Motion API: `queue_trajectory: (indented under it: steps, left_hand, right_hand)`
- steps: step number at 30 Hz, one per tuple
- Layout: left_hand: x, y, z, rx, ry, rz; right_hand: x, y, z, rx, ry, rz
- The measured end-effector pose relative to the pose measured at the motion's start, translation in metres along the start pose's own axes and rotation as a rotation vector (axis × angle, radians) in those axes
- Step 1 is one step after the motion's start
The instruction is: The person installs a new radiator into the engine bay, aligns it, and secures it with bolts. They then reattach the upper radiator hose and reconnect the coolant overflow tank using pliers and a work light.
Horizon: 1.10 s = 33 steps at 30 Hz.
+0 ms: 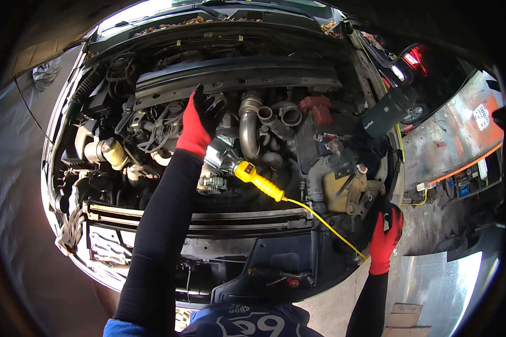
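My left hand (201, 121), in a red and black glove, reaches over the middle of an open car engine bay. Its fingers are apart, by the near edge of a long dark metal crossbar (242, 78), and I see nothing held. Just below that hand, a yellow-handled work light (258, 181) lies over the engine, its yellow cord running toward the lower right. My right hand (387, 233), gloved alike, is at the bay's front right corner, near a yellowish plastic reservoir (336, 191). Its dark fingertips blend into the shadowed parts, so their grip is hidden.
A curved metal pipe (249, 132) and a red plastic cover (317, 109) stand beyond the light. A dark bottle (385, 115) leans at the right fender. Ratchet-like tools (284, 276) rest on the front panel; dark gloves (71, 229) lie front left. A worn cart (455, 140) stands right.
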<state>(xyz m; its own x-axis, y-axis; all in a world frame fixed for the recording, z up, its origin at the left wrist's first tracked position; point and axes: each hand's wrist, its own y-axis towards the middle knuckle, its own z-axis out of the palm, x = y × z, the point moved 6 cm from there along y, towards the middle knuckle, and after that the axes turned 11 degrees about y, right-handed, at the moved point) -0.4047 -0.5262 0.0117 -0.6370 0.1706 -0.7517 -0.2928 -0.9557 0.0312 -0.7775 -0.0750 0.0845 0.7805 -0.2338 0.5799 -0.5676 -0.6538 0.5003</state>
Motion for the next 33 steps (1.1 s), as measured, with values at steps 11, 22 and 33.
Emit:
queue_trajectory:
  steps: [11, 22, 33]
  left_hand:
    - [0.034, 0.081, -0.022, -0.627, -0.041, 0.089]
    - [0.041, 0.155, -0.056, 0.120, 0.512, 0.245]
    - [-0.065, 0.044, -0.024, -0.189, 1.417, 0.754]
  right_hand:
    - [0.001, 0.127, 0.100, 0.434, -0.159, -0.144]
    - [-0.041, 0.136, 0.127, 0.530, 0.261, 0.221]
    - [-0.028, 0.137, 0.081, -0.034, 0.609, 0.084]
